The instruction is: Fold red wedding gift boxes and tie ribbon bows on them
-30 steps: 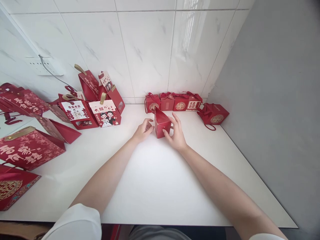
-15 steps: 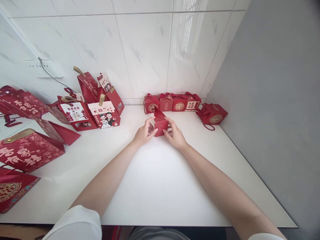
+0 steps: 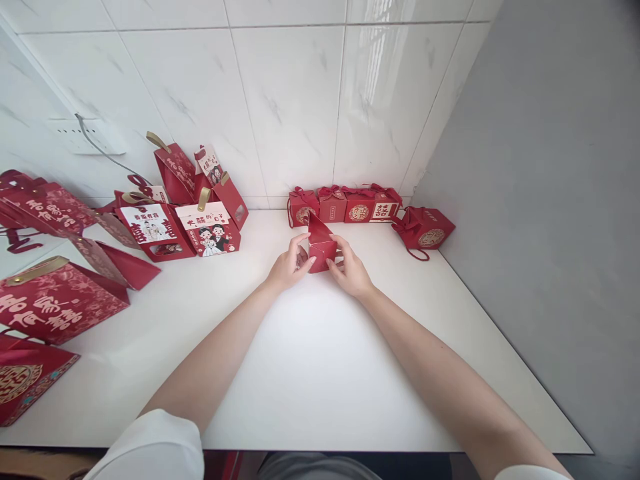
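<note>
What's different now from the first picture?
The left hand has moved right, toward the small red box, and now holds its left side; before, there was a gap. The right hand stayed on the box's other side. The boxes by the wall stayed put.

Near the back edge of my table (image 3: pixel 320 373): box (image 3: pixel 384 209), "囍"; carton (image 3: pixel 213 233), "大囍的日子". Far from right edge: bag (image 3: pixel 95 297), "吾家有囍".

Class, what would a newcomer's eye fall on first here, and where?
First, the small red box, mid-picture, held between the left hand and right hand. Next, the cartoon-couple box further left, and the row of beribboned boxes at the back, by the tiled wall.
</note>
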Action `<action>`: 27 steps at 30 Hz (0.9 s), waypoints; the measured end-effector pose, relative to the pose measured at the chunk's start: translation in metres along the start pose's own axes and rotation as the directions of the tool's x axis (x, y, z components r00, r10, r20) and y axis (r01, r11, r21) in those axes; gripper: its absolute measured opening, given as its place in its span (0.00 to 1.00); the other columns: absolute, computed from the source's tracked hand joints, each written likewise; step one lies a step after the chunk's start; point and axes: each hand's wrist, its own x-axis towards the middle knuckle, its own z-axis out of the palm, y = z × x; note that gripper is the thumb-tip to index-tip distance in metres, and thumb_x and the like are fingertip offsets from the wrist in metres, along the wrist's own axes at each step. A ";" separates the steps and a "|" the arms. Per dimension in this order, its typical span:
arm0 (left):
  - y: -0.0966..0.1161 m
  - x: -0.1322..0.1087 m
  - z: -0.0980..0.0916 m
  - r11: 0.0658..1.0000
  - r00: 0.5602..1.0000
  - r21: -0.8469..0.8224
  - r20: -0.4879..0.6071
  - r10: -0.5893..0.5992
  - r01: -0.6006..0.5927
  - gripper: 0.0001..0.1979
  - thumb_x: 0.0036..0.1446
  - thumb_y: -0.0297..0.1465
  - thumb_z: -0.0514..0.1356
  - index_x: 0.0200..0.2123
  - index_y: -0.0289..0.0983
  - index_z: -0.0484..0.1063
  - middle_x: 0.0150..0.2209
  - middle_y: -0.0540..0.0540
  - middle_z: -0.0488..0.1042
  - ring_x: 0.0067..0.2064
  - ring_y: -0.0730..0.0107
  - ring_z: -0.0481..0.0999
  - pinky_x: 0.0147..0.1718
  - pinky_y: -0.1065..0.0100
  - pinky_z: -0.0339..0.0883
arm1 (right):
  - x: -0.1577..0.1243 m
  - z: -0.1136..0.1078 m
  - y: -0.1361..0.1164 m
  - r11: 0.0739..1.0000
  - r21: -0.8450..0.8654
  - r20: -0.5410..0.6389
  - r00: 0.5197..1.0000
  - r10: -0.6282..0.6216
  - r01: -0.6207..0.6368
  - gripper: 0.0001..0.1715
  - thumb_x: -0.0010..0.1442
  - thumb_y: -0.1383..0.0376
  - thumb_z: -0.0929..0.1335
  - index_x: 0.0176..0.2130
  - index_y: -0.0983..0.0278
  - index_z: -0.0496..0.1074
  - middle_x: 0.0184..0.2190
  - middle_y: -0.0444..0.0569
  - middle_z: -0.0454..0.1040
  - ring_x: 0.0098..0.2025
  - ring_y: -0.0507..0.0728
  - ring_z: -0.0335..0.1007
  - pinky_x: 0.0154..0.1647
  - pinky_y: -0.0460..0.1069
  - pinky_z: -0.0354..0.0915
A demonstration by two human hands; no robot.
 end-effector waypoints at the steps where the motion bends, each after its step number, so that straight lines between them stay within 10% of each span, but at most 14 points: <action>1: 0.000 0.000 0.000 1.000 1.000 -0.001 0.005 -0.003 0.003 0.32 0.59 0.40 0.56 0.64 0.41 0.48 0.30 0.51 0.69 0.29 0.71 0.69 0.33 0.69 0.64 | 0.000 0.000 0.000 1.000 0.001 0.000 1.000 -0.001 0.001 0.36 0.61 0.62 0.62 0.66 0.55 0.47 0.60 0.52 0.63 0.46 0.58 0.70 0.38 0.53 0.74; 14: -0.002 0.002 0.000 0.989 0.999 -0.146 -0.008 -0.040 0.039 0.34 0.57 0.42 0.59 0.62 0.41 0.49 0.29 0.51 0.69 0.28 0.72 0.69 0.30 0.70 0.63 | -0.002 0.002 0.006 0.998 0.007 0.042 0.997 0.067 -0.067 0.44 0.62 0.60 0.63 0.68 0.53 0.34 0.56 0.51 0.65 0.43 0.57 0.72 0.39 0.53 0.72; 21: -0.034 0.009 -0.010 0.926 0.903 -0.327 -0.312 -0.295 0.189 0.29 0.63 0.52 0.38 0.36 0.37 0.68 0.34 0.44 0.73 0.34 0.68 0.72 0.33 0.68 0.65 | -0.001 0.002 0.007 0.995 0.046 0.052 0.995 0.084 -0.087 0.30 0.66 0.53 0.59 0.64 0.57 0.53 0.59 0.53 0.63 0.50 0.59 0.68 0.50 0.56 0.68; 27: -0.042 0.013 -0.010 0.918 0.906 -0.149 -0.169 -0.389 0.367 0.29 0.60 0.53 0.44 0.29 0.36 0.71 0.37 0.43 0.75 0.41 0.61 0.73 0.43 0.63 0.63 | 0.001 0.002 0.010 0.983 0.091 -0.048 0.985 0.164 -0.159 0.32 0.66 0.48 0.58 0.63 0.59 0.54 0.62 0.54 0.59 0.59 0.62 0.62 0.59 0.58 0.60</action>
